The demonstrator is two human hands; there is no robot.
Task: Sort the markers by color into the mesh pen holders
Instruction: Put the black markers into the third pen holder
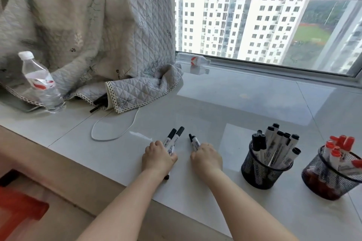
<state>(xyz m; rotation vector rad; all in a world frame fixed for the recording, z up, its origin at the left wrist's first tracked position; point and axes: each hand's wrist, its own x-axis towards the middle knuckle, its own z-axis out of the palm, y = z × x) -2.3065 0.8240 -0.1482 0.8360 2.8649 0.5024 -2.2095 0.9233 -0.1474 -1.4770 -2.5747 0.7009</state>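
Observation:
My left hand (157,157) is closed around two black-capped white markers (173,138) whose caps point away from me on the sill. My right hand (206,157) grips one black marker (194,142), with its cap pointing up and to the left. To the right stands a black mesh holder (262,172) filled with several black-capped markers (278,141). Further right, at the frame edge, a second mesh holder (329,184) contains several red-capped markers (339,146).
A white stone sill (244,100) runs under a window. A quilted blanket (94,31) is heaped at the back left, with an upright water bottle (42,82) beside it and a white cable (115,125) looping out. Another bottle (194,59) lies by the window frame.

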